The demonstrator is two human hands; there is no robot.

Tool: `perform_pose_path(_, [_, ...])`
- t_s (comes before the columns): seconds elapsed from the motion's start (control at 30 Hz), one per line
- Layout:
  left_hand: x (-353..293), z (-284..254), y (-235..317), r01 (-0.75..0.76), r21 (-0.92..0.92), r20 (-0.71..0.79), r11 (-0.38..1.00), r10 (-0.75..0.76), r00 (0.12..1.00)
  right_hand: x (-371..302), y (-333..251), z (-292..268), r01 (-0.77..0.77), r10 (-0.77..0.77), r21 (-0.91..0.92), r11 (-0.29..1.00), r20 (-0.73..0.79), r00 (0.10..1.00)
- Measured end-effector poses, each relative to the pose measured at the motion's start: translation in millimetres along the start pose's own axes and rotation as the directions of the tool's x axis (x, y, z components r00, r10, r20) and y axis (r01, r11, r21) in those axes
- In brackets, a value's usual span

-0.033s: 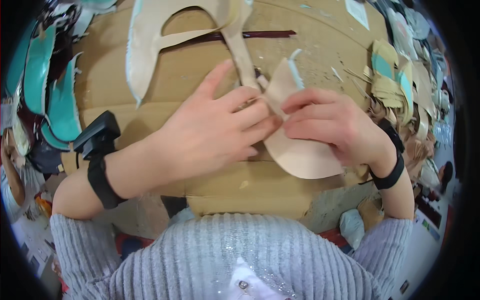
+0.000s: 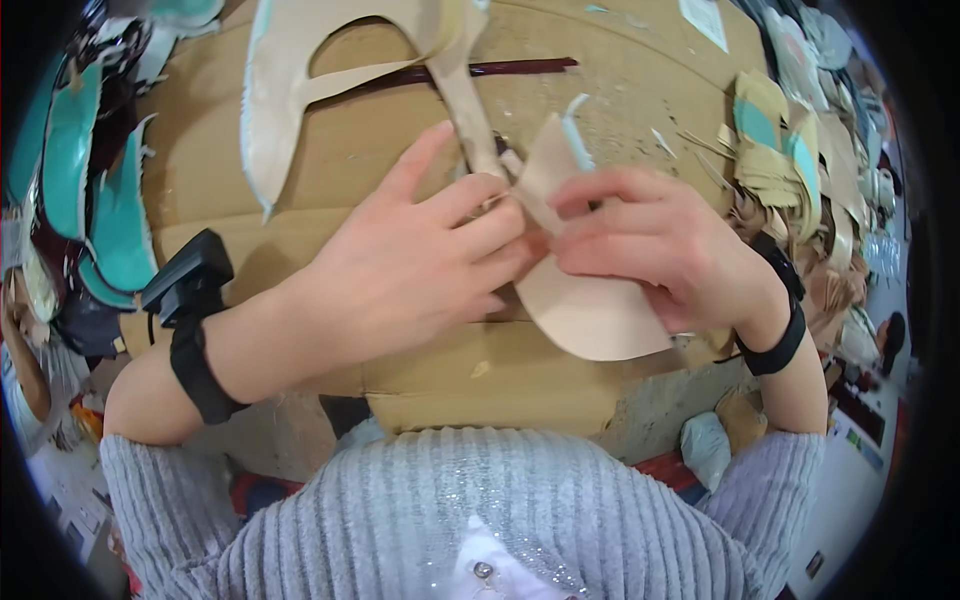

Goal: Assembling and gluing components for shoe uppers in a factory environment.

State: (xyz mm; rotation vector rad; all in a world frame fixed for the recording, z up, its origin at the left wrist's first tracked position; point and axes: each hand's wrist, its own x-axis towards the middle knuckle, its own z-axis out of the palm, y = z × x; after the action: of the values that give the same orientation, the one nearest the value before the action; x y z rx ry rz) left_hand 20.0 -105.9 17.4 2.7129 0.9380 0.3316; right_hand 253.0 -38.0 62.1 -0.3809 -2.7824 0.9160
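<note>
A beige, leather-like sheet piece (image 2: 597, 318) with a rounded lower edge and a pointed top lies between my hands. My left hand (image 2: 425, 245), seen from the back, pinches at its left edge, with one finger stretched out upward. On its other side my right hand (image 2: 670, 240) is closed, its bent fingers on the sheet's face and edge. A narrow arm of a larger beige cut-out (image 2: 270, 120), pale blue along one edge, runs down to my left fingertips. Whether it joins the held piece is hidden by the fingers.
Brown cardboard (image 2: 620, 90) covers the work surface. A dark red strip (image 2: 525, 67) lies at the back. Teal-backed pieces (image 2: 120, 225) are heaped at the left, and beige scraps (image 2: 765, 150) pile up at the right. Small offcuts are scattered about.
The scene sits slightly farther left in the picture. Both hands keep nearly the same pose on the beige piece.
</note>
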Motion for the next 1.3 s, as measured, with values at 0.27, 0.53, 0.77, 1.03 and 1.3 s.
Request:
perform_pose_path(0.27, [7.8, 12.5, 4.2, -0.077, 0.074, -0.149, 0.994, 0.088, 0.985, -38.1, -10.8, 3.9, -0.562, 0.735, 0.723, 0.402, 0.111, 0.668])
perform_pose_path(0.53, [12.7, 9.7, 17.1, -0.038, 0.091, -0.112, 0.995, 0.048, 0.992, -39.6, -20.2, 20.7, -0.481, 0.765, 0.859, 0.175, 0.189, 0.616])
perform_pose_path(0.77, [12.9, 9.2, 31.4, 0.03, 0.142, -0.105, 0.989, -0.015, 0.994, -32.8, -40.1, 23.5, -0.54, 0.819, 0.813, 0.218, 0.148, 0.554])
perform_pose_path(1.03, [9.6, 15.1, 35.4, 0.056, 0.154, -0.153, 0.986, -0.032, 0.988, -35.0, -41.3, 35.6, -0.485, 0.852, 0.857, 0.174, 0.116, 0.51])
perform_pose_path(1.3, [7.5, 5.2, 30.1, 0.065, 0.151, -0.164, 0.986, -0.04, 0.986, -11.3, -14.6, 45.5, -0.683, 0.827, 0.507, 0.526, -0.115, 0.551])
